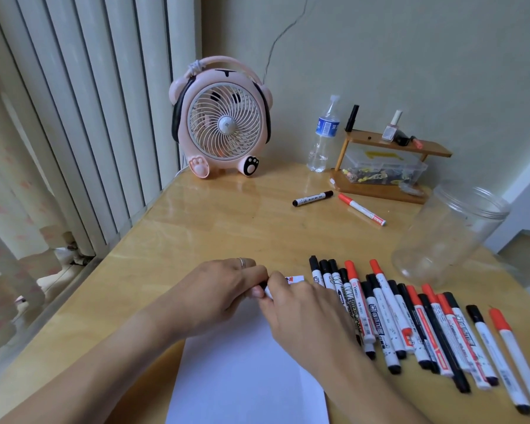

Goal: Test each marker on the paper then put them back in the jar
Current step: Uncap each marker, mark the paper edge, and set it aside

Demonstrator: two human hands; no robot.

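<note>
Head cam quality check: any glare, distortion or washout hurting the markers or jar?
Head view: wide-angle bends the blinds; window glare streaks the table; the paper is washed out; the clear jar has faint edges; the row of markers reads sharp.

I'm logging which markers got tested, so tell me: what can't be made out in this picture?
1. Held marker, head view: both hands cover it; only the white barrel end shows. Cap on or off: cannot tell.
2. Left hand and right hand hide the paper top; the bottom edge cuts it off, so any test strokes are unseen.
3. Marker row: label print is too small.
4. Jar: looks empty; its far side blurs.
</note>
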